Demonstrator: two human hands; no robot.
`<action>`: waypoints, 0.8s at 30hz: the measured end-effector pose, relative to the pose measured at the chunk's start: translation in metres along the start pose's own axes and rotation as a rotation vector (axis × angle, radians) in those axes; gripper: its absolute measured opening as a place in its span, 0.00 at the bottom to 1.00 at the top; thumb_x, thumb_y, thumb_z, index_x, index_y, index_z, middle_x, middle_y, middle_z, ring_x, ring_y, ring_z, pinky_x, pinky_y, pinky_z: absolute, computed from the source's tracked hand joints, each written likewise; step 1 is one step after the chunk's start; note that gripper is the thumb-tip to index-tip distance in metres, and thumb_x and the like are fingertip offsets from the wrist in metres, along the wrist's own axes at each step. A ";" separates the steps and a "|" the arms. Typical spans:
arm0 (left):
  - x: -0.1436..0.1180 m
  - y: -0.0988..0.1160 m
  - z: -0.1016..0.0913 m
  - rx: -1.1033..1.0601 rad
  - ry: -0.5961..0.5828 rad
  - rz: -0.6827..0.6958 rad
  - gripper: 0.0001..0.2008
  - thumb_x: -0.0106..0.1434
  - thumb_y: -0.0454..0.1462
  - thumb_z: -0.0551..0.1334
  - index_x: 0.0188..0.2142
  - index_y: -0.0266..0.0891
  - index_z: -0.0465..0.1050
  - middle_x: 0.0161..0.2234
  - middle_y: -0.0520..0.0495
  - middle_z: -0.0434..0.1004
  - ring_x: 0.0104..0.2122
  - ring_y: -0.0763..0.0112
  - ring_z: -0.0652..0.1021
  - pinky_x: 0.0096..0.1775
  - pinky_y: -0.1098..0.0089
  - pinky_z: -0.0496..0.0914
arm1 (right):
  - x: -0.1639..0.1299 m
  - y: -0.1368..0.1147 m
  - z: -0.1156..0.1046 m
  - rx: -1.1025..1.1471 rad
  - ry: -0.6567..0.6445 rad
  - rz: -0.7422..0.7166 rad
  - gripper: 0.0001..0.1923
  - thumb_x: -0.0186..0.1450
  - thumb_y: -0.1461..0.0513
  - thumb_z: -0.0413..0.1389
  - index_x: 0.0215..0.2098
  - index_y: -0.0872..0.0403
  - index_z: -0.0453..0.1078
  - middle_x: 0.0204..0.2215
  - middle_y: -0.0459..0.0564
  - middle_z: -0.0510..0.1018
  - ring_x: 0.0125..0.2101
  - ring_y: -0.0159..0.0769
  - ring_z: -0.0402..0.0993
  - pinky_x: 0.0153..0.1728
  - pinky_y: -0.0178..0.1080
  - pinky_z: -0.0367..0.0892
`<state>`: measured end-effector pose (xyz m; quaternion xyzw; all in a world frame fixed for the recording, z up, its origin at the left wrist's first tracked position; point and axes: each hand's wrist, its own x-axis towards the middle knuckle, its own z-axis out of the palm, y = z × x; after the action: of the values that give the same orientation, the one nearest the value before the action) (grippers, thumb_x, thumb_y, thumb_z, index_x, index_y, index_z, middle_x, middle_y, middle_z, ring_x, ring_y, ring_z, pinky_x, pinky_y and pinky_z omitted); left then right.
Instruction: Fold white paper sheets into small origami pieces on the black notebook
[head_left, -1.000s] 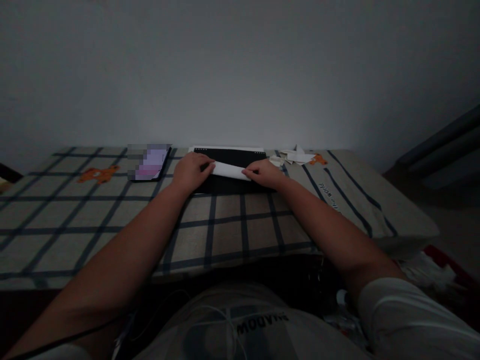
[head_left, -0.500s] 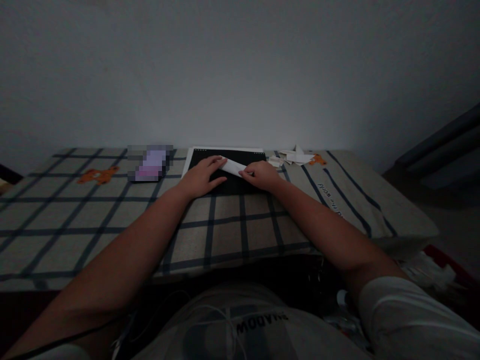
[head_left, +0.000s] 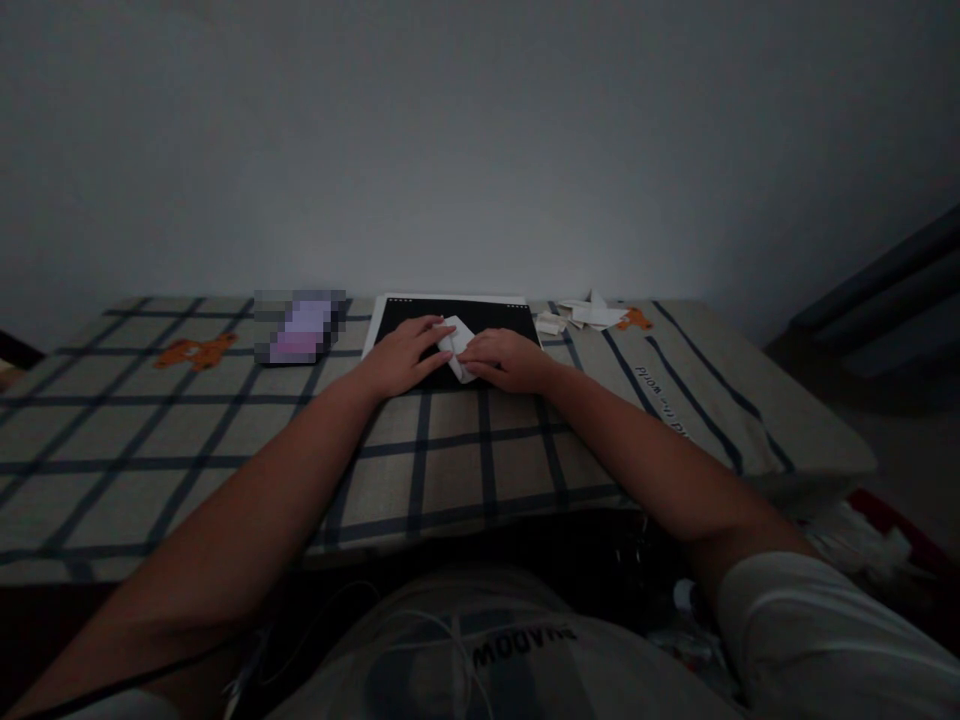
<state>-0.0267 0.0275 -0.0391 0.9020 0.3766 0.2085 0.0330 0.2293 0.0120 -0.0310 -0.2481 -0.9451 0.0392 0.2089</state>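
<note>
Dim room, checked cloth over table, flat base for our work. Black board at far edge against wall, firm backing under paper. Our left hand spread flat, fingertips pinning folded white paper on board. Our right hand curled over paper's other side, pressing crease. Paper scraps lie aside, right; blurred phone left.

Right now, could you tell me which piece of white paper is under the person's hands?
The folded white paper on the black mat, between both hands; the other paper pieces lie untouched further right.
</note>
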 end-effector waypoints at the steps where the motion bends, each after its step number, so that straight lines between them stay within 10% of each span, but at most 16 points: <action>1: 0.000 0.000 0.000 0.000 0.001 -0.002 0.29 0.73 0.52 0.51 0.65 0.40 0.67 0.65 0.36 0.65 0.64 0.50 0.66 0.64 0.47 0.61 | 0.000 0.001 0.000 -0.013 0.011 0.031 0.19 0.75 0.56 0.48 0.51 0.54 0.79 0.49 0.55 0.83 0.51 0.43 0.75 0.54 0.45 0.64; 24: 0.000 0.002 -0.001 0.070 -0.033 -0.025 0.34 0.70 0.58 0.51 0.61 0.37 0.72 0.63 0.36 0.70 0.63 0.51 0.69 0.64 0.51 0.62 | 0.001 -0.001 0.001 -0.165 -0.083 0.257 0.18 0.72 0.58 0.54 0.54 0.54 0.78 0.56 0.56 0.79 0.54 0.48 0.73 0.54 0.47 0.66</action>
<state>-0.0258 0.0266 -0.0377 0.9011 0.3944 0.1798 0.0101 0.2277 0.0112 -0.0318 -0.3814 -0.9135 -0.0019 0.1418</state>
